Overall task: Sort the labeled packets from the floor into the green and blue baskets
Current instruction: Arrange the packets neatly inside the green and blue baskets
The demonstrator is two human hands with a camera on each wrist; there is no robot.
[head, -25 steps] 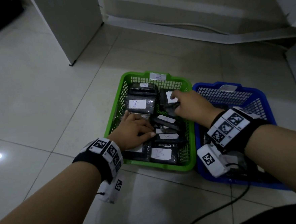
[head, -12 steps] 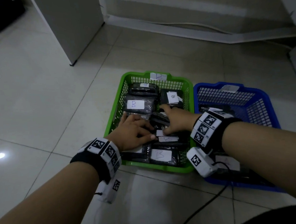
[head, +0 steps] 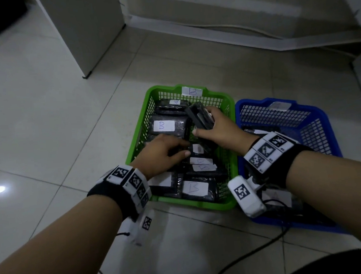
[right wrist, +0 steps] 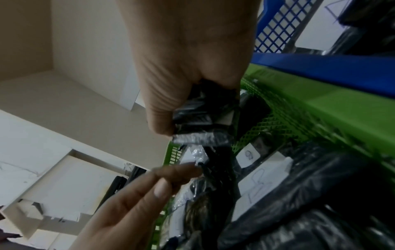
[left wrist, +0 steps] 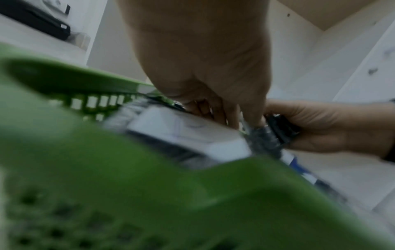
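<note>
The green basket (head: 141, 126), tagged B, holds several black packets with white B labels (head: 164, 126). My right hand (head: 205, 122) grips one black packet (head: 197, 116) and holds it tilted above the basket's far right part. In the right wrist view the packet (right wrist: 200, 121) sits between thumb and fingers. My left hand (head: 176, 150) rests with straight fingers on the packets in the basket's middle. Its fingers (left wrist: 230, 118) press down beside a labeled packet (left wrist: 188, 130). The blue basket (head: 256, 102) stands right of the green one with some packets inside.
A white cabinet (head: 86, 32) stands at the back left and a wall ledge runs along the back. A black cable (head: 248, 258) lies on the tiles in front of the baskets. Bare tile floor (head: 46, 124) stretches to the left.
My right hand dipped into the middle of the green basket, then rose toward its far side with a black packet in its grip. The left hand stayed on the packets.
</note>
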